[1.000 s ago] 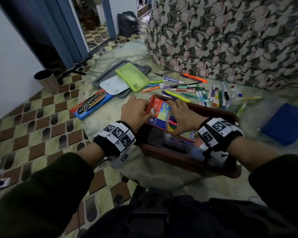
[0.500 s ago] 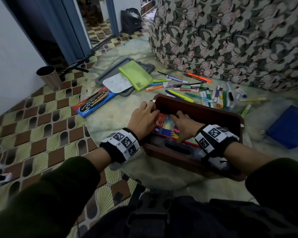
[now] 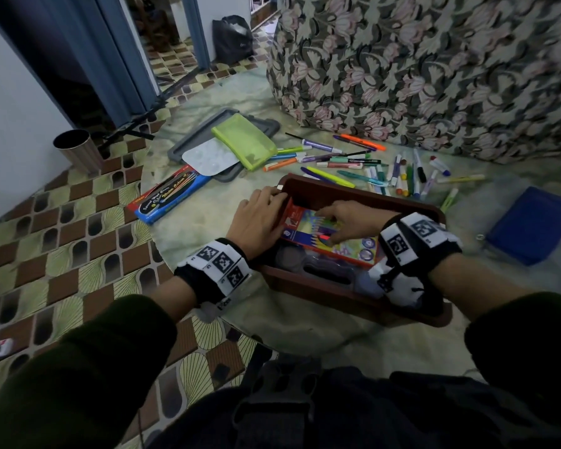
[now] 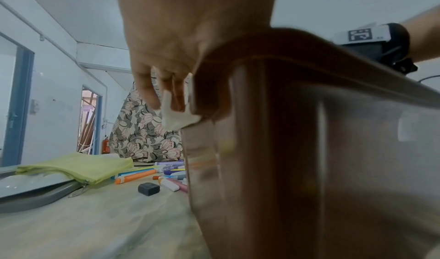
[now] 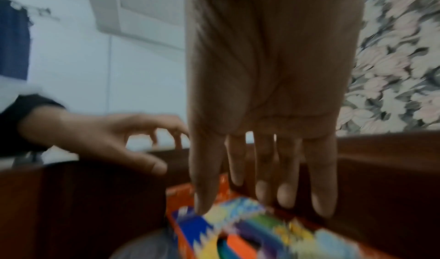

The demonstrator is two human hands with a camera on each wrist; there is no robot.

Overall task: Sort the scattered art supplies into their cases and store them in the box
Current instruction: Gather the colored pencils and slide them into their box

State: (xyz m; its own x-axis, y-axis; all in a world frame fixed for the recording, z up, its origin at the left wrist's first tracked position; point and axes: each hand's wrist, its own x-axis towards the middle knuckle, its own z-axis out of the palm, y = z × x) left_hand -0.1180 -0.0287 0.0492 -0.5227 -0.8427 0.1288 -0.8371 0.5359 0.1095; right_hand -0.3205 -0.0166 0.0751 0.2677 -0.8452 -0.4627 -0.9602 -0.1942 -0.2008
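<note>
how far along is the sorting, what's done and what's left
Done: the coloured pencil box lies inside the brown box, over some darker items. In hand: the right hand rests its fingers on that pencil box, while the left hand is on the box's left rim. Left: the loose markers, green pouch, blue pouch and watercolour set sit outside.

The head camera looks forward and down over the desk (image 3: 208, 222). The left wrist camera sits low, tight against the outer wall of the brown box (image 4: 309, 150). The right wrist camera peers into that box (image 5: 95, 197), closely; all three share it.
</note>
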